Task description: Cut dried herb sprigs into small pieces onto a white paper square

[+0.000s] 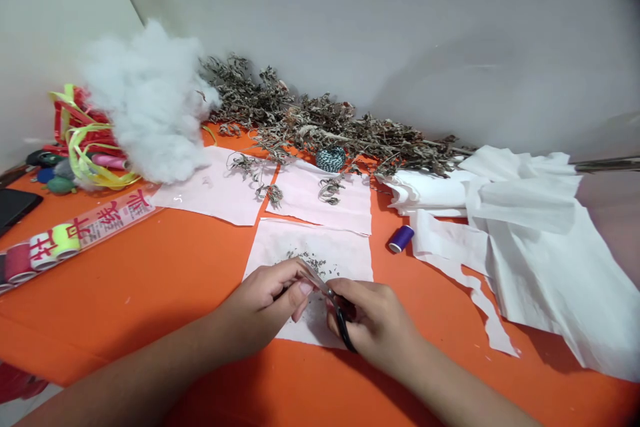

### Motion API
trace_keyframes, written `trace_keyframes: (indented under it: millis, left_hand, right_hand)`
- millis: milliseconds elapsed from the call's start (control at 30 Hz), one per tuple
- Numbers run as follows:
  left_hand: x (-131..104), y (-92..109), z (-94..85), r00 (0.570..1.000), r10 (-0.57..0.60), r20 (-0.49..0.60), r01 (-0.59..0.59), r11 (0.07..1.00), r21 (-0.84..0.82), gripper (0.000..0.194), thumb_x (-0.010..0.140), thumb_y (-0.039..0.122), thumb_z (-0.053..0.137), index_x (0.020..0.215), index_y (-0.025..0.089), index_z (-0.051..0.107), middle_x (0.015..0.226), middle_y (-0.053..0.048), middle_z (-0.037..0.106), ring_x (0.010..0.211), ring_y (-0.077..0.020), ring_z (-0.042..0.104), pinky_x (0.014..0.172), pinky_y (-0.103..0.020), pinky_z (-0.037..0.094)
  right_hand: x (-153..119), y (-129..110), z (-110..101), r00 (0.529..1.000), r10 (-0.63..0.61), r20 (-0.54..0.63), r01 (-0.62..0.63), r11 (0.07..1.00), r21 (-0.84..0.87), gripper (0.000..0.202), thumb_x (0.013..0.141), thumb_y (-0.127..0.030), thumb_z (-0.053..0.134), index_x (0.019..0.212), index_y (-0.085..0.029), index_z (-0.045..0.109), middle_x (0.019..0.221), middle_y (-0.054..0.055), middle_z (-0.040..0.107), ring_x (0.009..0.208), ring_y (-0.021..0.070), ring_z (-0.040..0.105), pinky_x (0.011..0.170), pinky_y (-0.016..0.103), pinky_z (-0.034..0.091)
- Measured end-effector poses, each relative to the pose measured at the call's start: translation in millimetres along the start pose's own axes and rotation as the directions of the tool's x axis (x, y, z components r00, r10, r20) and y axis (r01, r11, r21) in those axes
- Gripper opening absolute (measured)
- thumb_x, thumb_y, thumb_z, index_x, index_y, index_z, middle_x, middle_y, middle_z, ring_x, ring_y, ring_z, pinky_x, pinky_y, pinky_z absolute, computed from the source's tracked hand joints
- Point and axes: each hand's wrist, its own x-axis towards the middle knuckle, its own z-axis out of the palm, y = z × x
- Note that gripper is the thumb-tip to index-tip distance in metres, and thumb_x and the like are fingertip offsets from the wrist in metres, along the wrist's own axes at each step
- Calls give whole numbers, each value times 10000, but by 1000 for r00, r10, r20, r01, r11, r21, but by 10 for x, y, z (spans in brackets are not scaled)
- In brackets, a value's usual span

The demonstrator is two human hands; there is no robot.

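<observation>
My right hand (375, 320) grips a pair of black-handled scissors (342, 325), blades pointing up and left. At the blade tips is my left hand (270, 303), thumb and fingers pinched together; what they hold, if anything, is too small to make out. Both hands are over a pale square of cloth (263, 240) with dark bits of crushed dry leaf (313, 260) scattered on it. Behind it lie two more pale cloth squares (220, 193), with small dried sprigs (273, 195) on them.
Dried leafy stalks (320, 123) lie along the wall, behind a ball of twine (330, 159). White stuffing (150, 100), red and yellow ribbons (93, 140) and packed thread spools (43, 250) are at left. A purple spool (401, 239) and white cloth (565, 267) lie right on the orange table (165, 280).
</observation>
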Motion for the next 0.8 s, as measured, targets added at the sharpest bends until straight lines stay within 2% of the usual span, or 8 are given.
trace_keyframes:
  millis: [267,533,800]
  left_hand:
    - [1,-8,-9,999,-14,-39,11,998,-68,163,939,240,395,791,203,454,622,56,499,558,-110,386,563,-248,314]
    - [3,-2,-3,999,-28,-27,27,999,-38,164,942,255,404,837,185,510,633,48,511,568,-119,406,567,-258,324]
    - [6,-14,3,999,-22,-27,21,999,-25,179,948,266,404,840,181,518,632,48,510,572,-117,414,566,-253,329]
  right_hand:
    - [20,-25,25,1000,-8,-27,8,1000,-8,132,759,-94,569,848,-188,590,612,-56,443,524,83,376,514,180,308]
    - [14,-19,10,1000,-21,-19,21,1000,-6,122,766,-79,545,807,-190,569,606,-59,421,521,82,355,510,181,293]
    - [2,3,15,1000,-18,1,18,1000,-4,169,759,-52,528,845,-184,589,617,-60,422,525,80,354,511,178,291]
